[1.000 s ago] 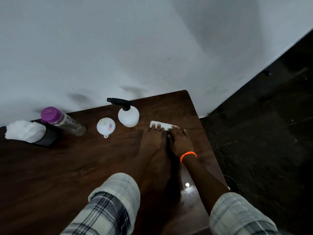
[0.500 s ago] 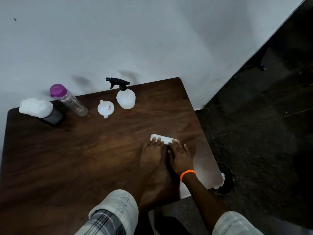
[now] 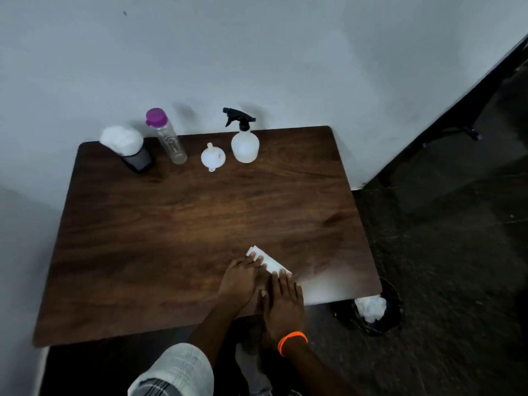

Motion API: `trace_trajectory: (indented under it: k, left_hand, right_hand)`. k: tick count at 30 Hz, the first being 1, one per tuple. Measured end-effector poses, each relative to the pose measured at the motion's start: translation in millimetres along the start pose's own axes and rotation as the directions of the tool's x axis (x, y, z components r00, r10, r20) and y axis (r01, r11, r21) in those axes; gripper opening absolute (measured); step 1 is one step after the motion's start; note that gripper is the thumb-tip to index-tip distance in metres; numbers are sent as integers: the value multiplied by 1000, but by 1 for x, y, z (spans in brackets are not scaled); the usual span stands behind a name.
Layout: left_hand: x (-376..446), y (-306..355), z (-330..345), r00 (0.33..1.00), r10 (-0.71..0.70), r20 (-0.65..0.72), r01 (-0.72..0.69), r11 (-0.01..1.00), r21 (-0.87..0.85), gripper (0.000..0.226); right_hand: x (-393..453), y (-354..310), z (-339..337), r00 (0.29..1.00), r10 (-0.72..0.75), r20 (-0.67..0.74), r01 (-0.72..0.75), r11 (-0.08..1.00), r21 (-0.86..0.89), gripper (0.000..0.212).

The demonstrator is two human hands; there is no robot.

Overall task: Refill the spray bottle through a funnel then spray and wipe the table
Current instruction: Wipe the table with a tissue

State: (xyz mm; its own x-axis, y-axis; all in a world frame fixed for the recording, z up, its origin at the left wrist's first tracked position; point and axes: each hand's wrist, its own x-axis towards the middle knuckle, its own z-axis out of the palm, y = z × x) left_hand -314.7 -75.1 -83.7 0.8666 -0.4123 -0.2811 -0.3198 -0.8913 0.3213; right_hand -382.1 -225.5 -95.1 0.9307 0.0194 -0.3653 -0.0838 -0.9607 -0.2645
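Head view: lower centre of frame, left hand (image 3: 239, 281) and right hand (image 3: 283, 305) press flat, fingers straight, on a folded white tissue (image 3: 268, 262) on the table (image 3: 171, 238). Likely light, soft, tearable when damp; best held under flat fingers.

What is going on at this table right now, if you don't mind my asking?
A person is wiping the wooden table. Both the left hand and the right hand press flat on a folded white tissue near the front right edge. Along the back edge stand the spray bottle, the white funnel, a purple-capped bottle and a tissue holder. A bin with crumpled tissue sits on the floor.
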Motion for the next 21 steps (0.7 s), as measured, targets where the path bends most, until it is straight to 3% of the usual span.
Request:
trace_trajectory:
  k: [6, 14, 21]
  left_hand:
    - [-37, -49, 4, 998, -57, -3, 57, 996, -74, 62]
    - [-99, -135, -3, 989, -138, -57, 131, 985, -116, 41]
    - [-156, -212, -13, 949, -282, -144, 258, 952, -164, 45]
  right_hand:
    - [-12, -44, 13, 996, -91, 20, 92, 995, -38, 60]
    - [-14, -129, 41, 976, -216, 36, 218, 975, -52, 62]
    - [3, -211, 67, 916, -393, 76, 399, 913, -91, 59]
